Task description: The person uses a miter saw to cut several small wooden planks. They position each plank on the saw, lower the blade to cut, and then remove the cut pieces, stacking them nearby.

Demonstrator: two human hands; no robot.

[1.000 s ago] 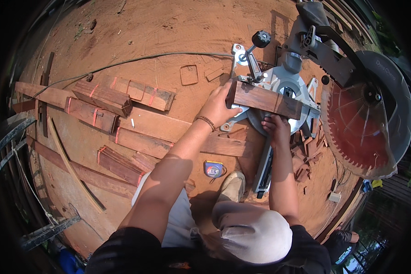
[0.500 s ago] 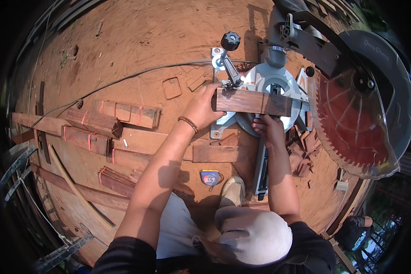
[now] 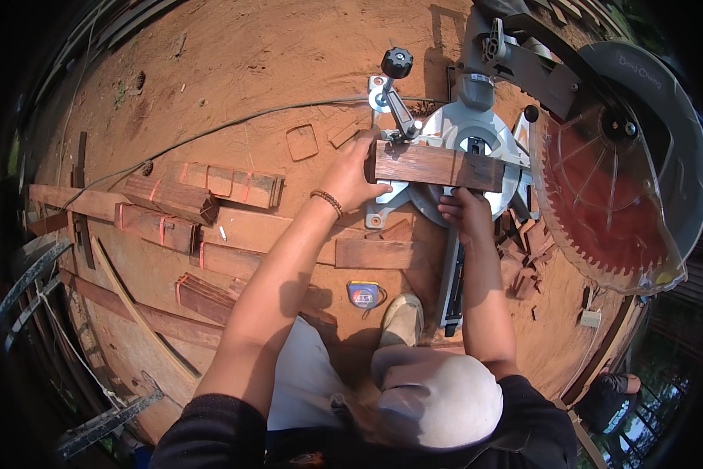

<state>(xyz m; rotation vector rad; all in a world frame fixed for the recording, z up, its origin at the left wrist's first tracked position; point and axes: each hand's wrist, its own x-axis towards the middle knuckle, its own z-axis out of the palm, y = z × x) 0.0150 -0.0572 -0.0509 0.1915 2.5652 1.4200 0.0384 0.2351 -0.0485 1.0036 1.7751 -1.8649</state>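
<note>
Board [image 3: 436, 166] laid across saw [image 3: 477, 148] table; left end gripped by left hand [image 3: 357, 173], near edge pinched by right hand [image 3: 464, 213]. Blade [image 3: 602, 203] raised at right.

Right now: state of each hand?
Left hand: closed on the left end of the wood block on the miter saw.
Right hand: gripping the block's near edge.

A dark reddish-brown wood block [image 3: 436, 166] sits between the hands, above a silver-grey saw table [image 3: 469, 137], with a blue-and-orange tape measure [image 3: 364, 295] below and red-marked planks [image 3: 211, 184] leftward.
</note>
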